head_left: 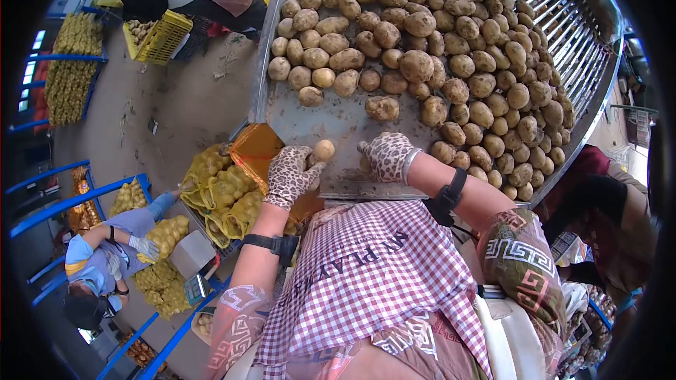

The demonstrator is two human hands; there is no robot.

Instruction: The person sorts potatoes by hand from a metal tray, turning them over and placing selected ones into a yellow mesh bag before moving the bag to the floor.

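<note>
The left hand (292, 174) reaches forward on a straight forearm, its fingers turned inward over the near edge of the metal worktop (299, 114). The right hand (387, 157) comes in from the other side, forearm slanting inward, back of the hand up. Both wear spotted gloves, and a dark band circles each forearm.

Potatoes (417, 66) cover much of the worktop, crowding its far and right parts; metal bars (556, 14) line the far right. Beside the left hand is a shiny orange sheet (255, 151), with yellow net sacks (229, 200) below on the left. Farther left, a person (116, 253) in light gloves leans near more sacks, and a yellow crate (163, 36) stands on the floor (190, 91).

The left hand is narrowed around a small, pale potato (324, 150), held at the fingertips above the worktop. The right hand is partly curled; a brownish thing shows beneath its fingers, but whether it is gripped I cannot tell.
</note>
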